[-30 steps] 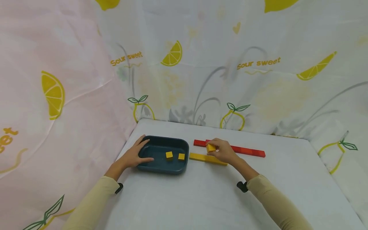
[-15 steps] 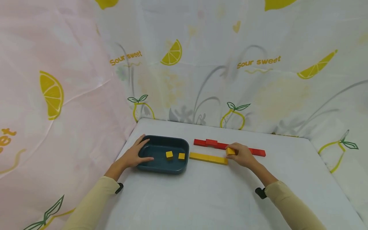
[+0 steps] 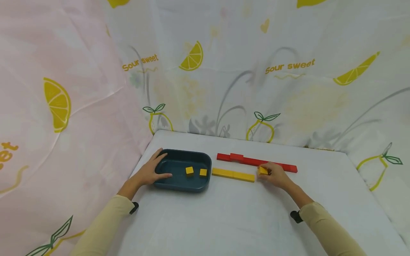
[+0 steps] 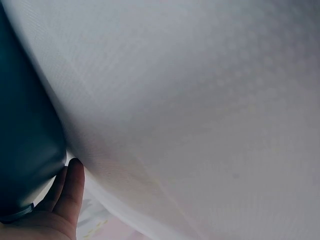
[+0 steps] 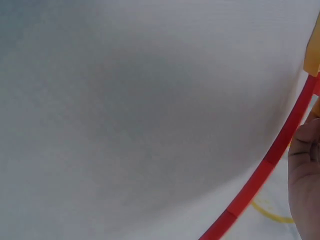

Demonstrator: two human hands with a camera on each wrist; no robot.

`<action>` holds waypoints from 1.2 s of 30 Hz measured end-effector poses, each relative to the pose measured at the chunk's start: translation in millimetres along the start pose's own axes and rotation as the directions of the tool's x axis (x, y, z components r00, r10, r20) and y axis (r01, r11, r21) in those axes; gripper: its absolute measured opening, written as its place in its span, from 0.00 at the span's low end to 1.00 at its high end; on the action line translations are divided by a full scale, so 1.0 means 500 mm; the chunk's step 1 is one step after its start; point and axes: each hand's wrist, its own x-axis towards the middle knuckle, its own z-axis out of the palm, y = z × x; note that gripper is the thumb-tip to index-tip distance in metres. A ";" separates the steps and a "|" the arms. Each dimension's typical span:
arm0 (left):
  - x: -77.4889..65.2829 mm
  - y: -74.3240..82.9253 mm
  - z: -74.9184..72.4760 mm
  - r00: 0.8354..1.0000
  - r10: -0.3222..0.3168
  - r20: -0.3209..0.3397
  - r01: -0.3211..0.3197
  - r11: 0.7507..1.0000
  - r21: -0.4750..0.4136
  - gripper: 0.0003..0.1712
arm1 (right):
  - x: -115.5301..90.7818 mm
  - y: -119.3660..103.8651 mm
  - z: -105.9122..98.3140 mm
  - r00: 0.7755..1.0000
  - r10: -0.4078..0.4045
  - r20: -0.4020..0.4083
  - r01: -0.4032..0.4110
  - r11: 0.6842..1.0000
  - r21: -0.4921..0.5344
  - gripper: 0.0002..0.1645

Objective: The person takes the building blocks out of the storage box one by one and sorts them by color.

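Observation:
My right hand (image 3: 278,175) pinches a yellow cube (image 3: 263,171) between thumb and fingers, just right of the end of a yellow row of blocks (image 3: 233,174). Whether the cube touches the table is hard to tell. Behind it runs a longer red row of blocks (image 3: 256,161), partly hidden by this hand. My left hand (image 3: 148,173) rests with spread, fairly straight fingers on the left end of a dark blue tray (image 3: 179,188). In the left wrist view its fingers (image 4: 70,192) lie against the tray's outside wall. Two yellow cubes (image 3: 189,171) lie inside the tray.
A red block (image 3: 236,157) stands out from the red row near its left end, raised or set forward. The white table (image 3: 230,220) meets a lemon-printed cloth (image 3: 224,81) at the back and a pinkish cloth (image 3: 80,149) at the left.
My right hand has moved right and slightly down with the yellow cube, from above the yellow row to beyond its right end. The left hand and the tray stay in place.

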 end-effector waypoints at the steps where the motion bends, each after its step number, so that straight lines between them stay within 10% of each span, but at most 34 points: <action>1: 0.001 -0.001 0.000 1.000 -0.001 0.000 0.001 1.000 0.000 0.62 | -0.001 0.004 0.001 1.000 0.001 0.004 -0.001 1.000 -0.002 0.26; 36: 0.002 0.000 0.000 1.000 0.001 -0.002 -0.001 1.000 0.009 0.60 | -0.009 0.008 0.017 0.992 -0.006 0.128 0.001 0.999 0.039 0.25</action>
